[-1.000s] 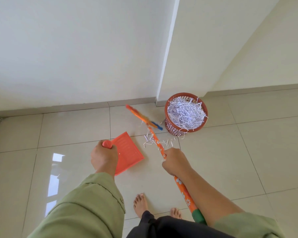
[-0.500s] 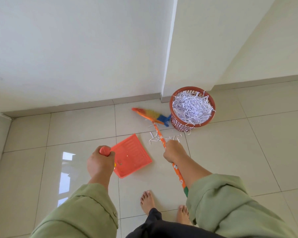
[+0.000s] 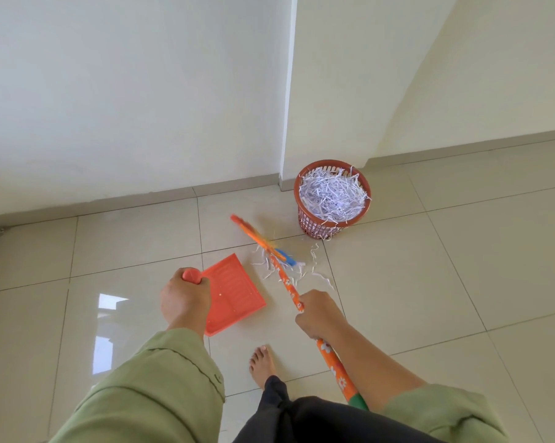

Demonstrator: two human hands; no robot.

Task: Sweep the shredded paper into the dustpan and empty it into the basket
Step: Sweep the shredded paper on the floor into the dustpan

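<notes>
My left hand (image 3: pixel 184 302) grips the round handle of an orange dustpan (image 3: pixel 234 294) that lies on the tiled floor with its open edge toward the paper. My right hand (image 3: pixel 317 313) grips the flowered orange stick of a broom (image 3: pixel 284 278). The broom's orange, yellow and blue head (image 3: pixel 260 239) sits blurred over a small scatter of white shredded paper (image 3: pixel 301 270) just right of the dustpan. A red-brown slatted basket (image 3: pixel 333 227) stands beyond, heaped with shredded paper.
The basket stands at the foot of a wall corner (image 3: pixel 289 123), with a skirting board along both walls. My bare foot (image 3: pixel 262 362) is on the floor between my arms. A few paper strips hang over the basket's side.
The broom head has swung back from beside the basket toward me and onto the paper scatter. The dustpan stays in about the same spot on the floor.
</notes>
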